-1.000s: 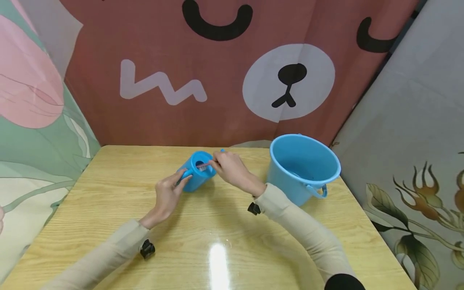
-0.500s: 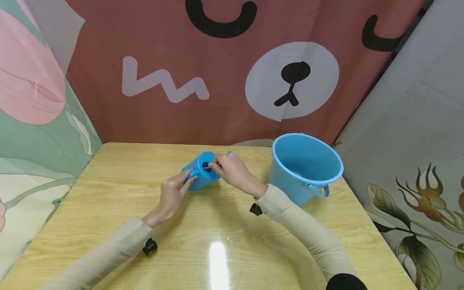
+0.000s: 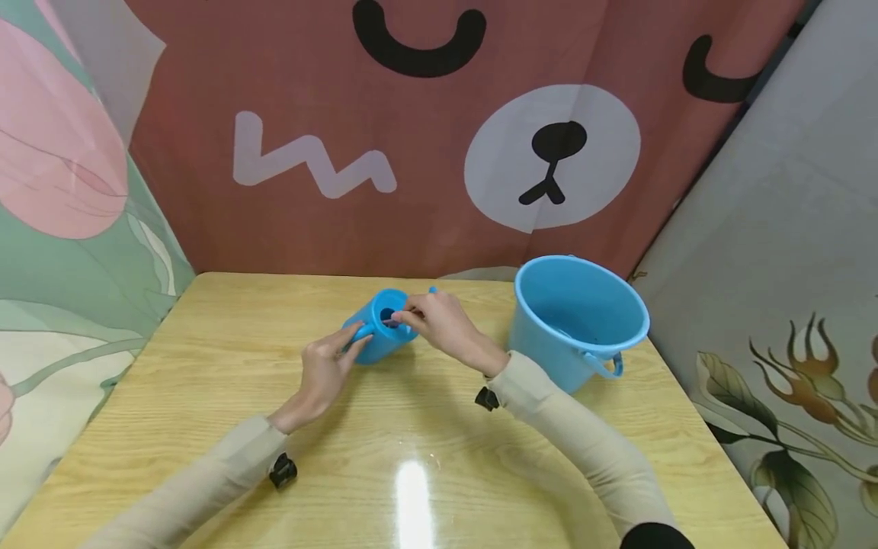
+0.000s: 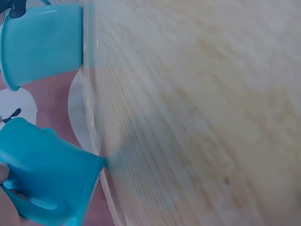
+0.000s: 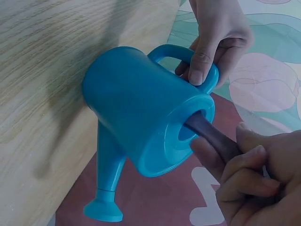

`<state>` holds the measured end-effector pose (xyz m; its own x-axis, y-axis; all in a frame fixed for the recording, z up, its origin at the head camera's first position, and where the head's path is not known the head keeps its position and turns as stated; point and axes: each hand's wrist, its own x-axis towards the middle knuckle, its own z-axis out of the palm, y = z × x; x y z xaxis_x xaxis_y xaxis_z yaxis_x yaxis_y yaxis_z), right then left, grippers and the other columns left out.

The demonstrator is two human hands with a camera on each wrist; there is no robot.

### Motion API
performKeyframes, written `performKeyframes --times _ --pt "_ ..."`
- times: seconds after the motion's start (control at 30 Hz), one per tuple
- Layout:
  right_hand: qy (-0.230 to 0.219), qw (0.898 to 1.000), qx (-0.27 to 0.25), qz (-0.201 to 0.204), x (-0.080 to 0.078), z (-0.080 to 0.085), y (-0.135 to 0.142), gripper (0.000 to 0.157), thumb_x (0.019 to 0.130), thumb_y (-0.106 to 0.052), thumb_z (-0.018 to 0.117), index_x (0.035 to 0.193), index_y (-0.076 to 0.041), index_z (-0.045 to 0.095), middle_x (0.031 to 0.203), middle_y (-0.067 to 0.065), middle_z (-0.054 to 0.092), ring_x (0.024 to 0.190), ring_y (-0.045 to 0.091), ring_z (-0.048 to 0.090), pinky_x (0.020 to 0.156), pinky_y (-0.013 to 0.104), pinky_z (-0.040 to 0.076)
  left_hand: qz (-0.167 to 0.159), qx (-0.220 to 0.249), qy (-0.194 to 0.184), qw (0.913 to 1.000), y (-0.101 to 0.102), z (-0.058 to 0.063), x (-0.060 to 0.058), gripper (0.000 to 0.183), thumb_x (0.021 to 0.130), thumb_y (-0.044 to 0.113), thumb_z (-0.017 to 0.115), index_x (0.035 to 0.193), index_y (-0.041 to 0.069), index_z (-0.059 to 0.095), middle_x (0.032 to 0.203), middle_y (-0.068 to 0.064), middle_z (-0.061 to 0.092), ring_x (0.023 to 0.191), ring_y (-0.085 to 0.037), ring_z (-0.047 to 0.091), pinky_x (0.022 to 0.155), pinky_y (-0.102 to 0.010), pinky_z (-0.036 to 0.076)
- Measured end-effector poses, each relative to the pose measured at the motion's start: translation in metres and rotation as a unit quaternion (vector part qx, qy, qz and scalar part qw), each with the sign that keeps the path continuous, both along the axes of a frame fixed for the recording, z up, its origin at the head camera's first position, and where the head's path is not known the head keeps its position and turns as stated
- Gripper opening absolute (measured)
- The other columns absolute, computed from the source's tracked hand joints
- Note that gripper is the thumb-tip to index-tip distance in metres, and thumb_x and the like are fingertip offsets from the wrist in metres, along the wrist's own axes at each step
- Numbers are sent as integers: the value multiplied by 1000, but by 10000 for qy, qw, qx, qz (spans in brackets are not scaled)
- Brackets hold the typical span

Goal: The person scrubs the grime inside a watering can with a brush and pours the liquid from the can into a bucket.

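Observation:
A blue watering can [image 3: 373,349] is tilted over the table, its top opening facing the right hand. My left hand [image 3: 325,372] grips its loop handle; in the right wrist view, the thumb and fingers of that left hand [image 5: 220,44] curl round the handle. With my right hand [image 3: 444,326] I hold a brush by its dark purplish handle [image 5: 214,134]. The brush goes into the can's opening, so its head is hidden inside. The can's spout [image 5: 109,176] points down and away from the left hand.
A light blue bucket [image 3: 542,352] stands upright at the right rear of the wooden table [image 3: 233,358], close to the right forearm. Behind the table hangs a brown curtain [image 3: 315,236] with a bear print. A patterned grey cloth [image 3: 768,252] borders the right side.
One second ago the brush's pale bristles showed at the can's opening; now they are inside the can. Both hands keep their grips, and the bucket stays put.

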<state>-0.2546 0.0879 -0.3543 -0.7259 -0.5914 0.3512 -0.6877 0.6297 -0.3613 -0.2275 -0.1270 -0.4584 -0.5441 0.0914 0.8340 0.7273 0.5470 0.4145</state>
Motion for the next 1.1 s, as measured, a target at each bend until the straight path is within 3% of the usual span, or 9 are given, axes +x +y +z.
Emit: performKeyframes --times 0.17,0.3,0.6,0.83,0.93,1.1 --pt "-63 9998 90 -160 1 1 -1 20 99 -20 61 95 -4 71 88 7 63 73 17 59 61 27 49 24 8 -4 10000 -1 1 1 32 79 -6 79 109 -12 69 104 -26 68 91 -39 69 72 -41 58" --pt "-266 9992 139 -267 0 2 -1 17 101 -15 58 103 -1 68 100 11 62 83 20 60 67 31 52 58 68 -71 9999 -1 2 0 31 79 -7 79 108 -12 70 102 -26 69 89 -39 70 72 -43 58" --pt "-17 9999 -49 -119 1 1 1 14 98 -16 64 98 -5 73 94 7 65 82 17 61 67 27 51 -73 102 -168 9998 -1 2 0 31 80 -8 78 110 -12 69 104 -25 70 91 -40 69 73 -44 58" --pt "169 9988 -461 10 2 5 3 12 94 -19 70 90 -10 76 78 -1 68 58 4 56 55 20 47 -111 3 -165 9998 -1 3 0 30 81 -7 77 110 -11 69 106 -26 68 95 -39 68 76 -43 58" --pt "190 9974 -698 55 1 6 4 11 93 -18 70 90 -9 76 76 0 69 51 4 56 52 19 47 -99 -26 -153 9998 -1 3 0 30 82 -6 77 111 -10 70 107 -25 68 96 -38 68 77 -42 58" --pt "35 9960 -888 103 0 7 6 14 96 -15 66 94 -6 76 73 6 69 53 8 58 53 21 48 -61 7 -159 9999 -1 1 -1 30 82 -5 77 111 -10 70 106 -24 69 96 -38 69 77 -42 58"
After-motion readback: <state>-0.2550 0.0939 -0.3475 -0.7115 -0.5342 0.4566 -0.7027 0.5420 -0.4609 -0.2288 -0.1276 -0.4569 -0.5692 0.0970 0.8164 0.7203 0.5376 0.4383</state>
